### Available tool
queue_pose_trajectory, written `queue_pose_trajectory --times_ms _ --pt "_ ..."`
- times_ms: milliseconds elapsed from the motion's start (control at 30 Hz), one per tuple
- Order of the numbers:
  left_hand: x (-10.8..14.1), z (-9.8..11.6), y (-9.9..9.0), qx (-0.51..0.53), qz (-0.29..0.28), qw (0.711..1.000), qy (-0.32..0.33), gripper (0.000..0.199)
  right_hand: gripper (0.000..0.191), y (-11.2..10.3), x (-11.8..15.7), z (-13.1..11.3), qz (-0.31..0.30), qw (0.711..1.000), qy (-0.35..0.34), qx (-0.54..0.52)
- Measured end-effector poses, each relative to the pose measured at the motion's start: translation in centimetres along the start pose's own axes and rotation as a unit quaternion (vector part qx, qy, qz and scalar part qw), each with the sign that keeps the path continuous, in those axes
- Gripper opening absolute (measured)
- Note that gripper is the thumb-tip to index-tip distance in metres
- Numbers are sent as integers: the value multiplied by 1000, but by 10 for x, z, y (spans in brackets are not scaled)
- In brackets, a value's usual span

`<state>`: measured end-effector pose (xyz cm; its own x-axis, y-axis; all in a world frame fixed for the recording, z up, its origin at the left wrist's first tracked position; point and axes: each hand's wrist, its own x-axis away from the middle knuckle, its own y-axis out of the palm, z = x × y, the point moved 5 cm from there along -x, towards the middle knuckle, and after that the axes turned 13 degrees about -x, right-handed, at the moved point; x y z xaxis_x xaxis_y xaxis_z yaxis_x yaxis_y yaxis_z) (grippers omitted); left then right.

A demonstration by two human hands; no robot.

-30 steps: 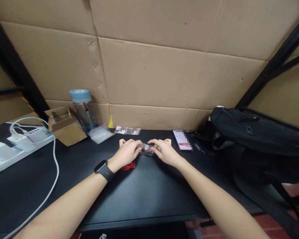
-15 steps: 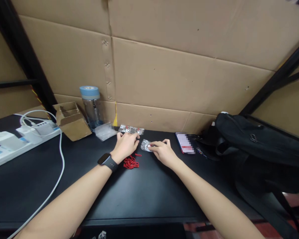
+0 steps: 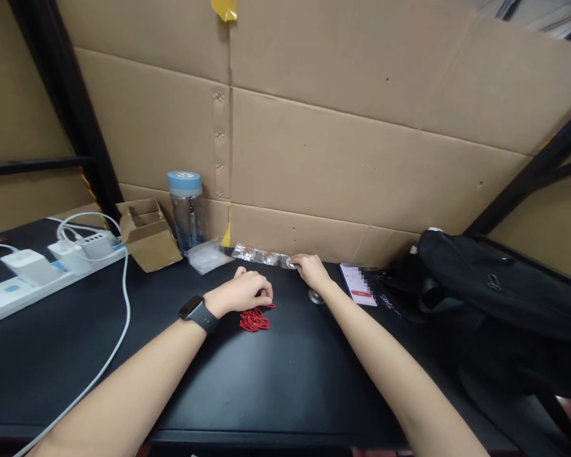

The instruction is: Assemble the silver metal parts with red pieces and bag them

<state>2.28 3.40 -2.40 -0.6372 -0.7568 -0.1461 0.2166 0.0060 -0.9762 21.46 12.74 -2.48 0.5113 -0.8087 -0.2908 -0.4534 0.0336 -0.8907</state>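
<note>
My right hand [image 3: 313, 271] has its fingers closed on a small clear plastic packet [image 3: 287, 261] at the back of the desk. That packet sits at the right end of a row of similar clear packets [image 3: 252, 254], two of which show something red inside. Nearer to me, my left hand [image 3: 244, 292], with a black watch on its wrist, has its fingers curled down. Its fingertips pinch a red cord loop [image 3: 273, 306] at the edge of a pile of red cord loops [image 3: 254, 320]. A round silvery object [image 3: 315, 296] lies partly hidden under my right wrist.
On the left are a white power strip [image 3: 0, 298] with cables, an open cardboard box [image 3: 155, 244], a blue-lidded bottle [image 3: 185, 212] and clear plastic bags [image 3: 207, 256]. A phone [image 3: 356, 284] and black backpack [image 3: 495, 285] lie right. Cardboard [image 3: 342, 171] walls the back.
My right hand has moved away from me with the packet, up to the end of the row. My left hand has come back from the packets to the red cord loops.
</note>
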Motion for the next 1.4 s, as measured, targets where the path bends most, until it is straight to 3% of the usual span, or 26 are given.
queue_pose_trajectory --times_ms 133,233,300,400,567,767,900,1000,1167,1400 --pt "-1 3 1 -15 10 1000 -6 8 34 -10 -2 0 8 1000 -10 -13" --pt "0 6 0 -37 21 999 -18 12 30 -26 11 0 1 999 -12 -47" --pt "0 6 0 -49 36 998 -25 13 29 -33 28 3 -63 996 3 -62" --pt "1 4 2 -60 60 996 -34 15 48 -39 59 4 -144 987 21 -71" --pt "0 4 1 -40 88 994 -42 14 46 -44 91 1 -107 989 30 -96" --pt "-3 14 -8 26 97 994 -53 6 46 -47 103 2 -21 987 41 -151" --pt "-4 14 -8 50 98 991 -74 14 40 -45 105 11 -23 986 40 -159" --pt "-4 12 -6 55 100 989 -91 8 42 -42 105 17 -11 984 51 -172" --pt "-3 12 -7 67 100 984 -133 11 31 -41 104 12 -7 982 30 -186" --pt "-2 20 -11 105 92 984 -113 6 31 -43 105 9 11 979 47 -198"
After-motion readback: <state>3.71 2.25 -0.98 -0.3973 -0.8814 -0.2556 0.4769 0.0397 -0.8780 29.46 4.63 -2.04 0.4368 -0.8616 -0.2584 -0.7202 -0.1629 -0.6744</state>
